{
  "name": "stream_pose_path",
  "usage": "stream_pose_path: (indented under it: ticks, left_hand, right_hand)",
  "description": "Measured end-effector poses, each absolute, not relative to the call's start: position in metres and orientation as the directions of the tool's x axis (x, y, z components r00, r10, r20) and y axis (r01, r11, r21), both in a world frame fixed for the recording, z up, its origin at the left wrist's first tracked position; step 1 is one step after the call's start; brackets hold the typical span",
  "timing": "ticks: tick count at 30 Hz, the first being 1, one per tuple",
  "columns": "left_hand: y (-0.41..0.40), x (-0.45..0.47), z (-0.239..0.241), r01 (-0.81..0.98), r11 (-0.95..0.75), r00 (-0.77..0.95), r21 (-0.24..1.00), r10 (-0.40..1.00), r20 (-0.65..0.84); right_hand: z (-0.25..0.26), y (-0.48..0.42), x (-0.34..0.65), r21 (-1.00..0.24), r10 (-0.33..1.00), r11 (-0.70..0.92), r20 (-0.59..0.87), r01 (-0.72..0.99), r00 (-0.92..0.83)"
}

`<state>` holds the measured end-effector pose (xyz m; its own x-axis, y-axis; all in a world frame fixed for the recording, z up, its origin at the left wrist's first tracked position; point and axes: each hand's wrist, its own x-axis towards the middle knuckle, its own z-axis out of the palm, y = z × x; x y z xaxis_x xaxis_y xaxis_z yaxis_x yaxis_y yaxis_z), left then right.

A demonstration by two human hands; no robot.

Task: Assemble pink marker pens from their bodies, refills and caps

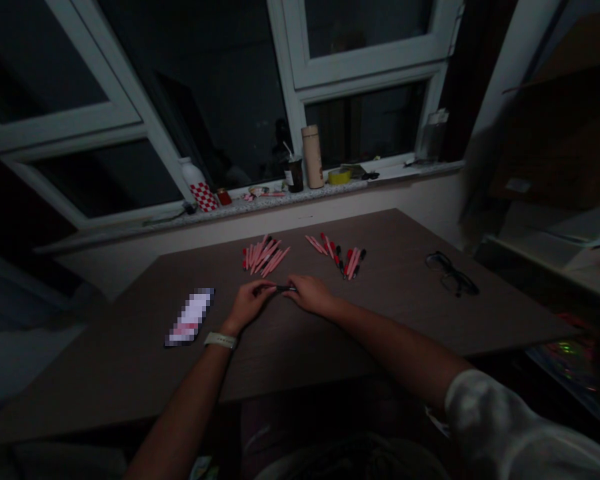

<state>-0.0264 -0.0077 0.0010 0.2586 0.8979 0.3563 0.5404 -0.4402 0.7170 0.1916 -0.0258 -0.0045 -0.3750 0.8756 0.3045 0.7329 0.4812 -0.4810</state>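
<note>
**Over a brown tabletop: slender dark pen-like object gripped at both ends**

Near the tabletop's middle, the pen-like object is held roughly level. Its ends are pinched by the left hand and the right hand, both grips being narrow and closed upon it. A pale watch band is worn on the left wrist. Just beyond the hands, a pile of pink pens is seen at left; at right, smaller groups of pink and red pens are spread. A smartphone, its screen pixelated, is placed left of the left hand; dark-framed eyeglasses are set well apart at right. Behind, on a speckled windowsill, a red-and-white checked bottle, a dark drink cup, a beige flask and yellow tape are lined up.
</note>
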Motion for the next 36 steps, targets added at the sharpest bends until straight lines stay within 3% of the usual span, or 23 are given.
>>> stream_pose_path:
  ticks: [19,26,36]
  left_hand:
    - [-0.0068,-0.027,0.0001,0.537,-0.438,0.247,0.721,0.899,0.362]
    - [-0.0089,-0.0266,0.0034,0.584,-0.431,0.355,0.687,0.898,0.261]
    - [-0.0081,-0.0282,0.0013,0.596,-0.432,0.365,0.677,0.897,0.251]
  right_hand:
    - [-0.0056,-0.0248,0.1918,-0.493,0.871,0.488,0.323,0.72,-0.37]
    - [-0.0093,-0.0214,0.192,-0.484,0.842,0.537,0.363,0.691,-0.4]
    - [-0.0069,-0.0239,0.1931,-0.47,0.838,0.544,0.352,0.695,-0.417]
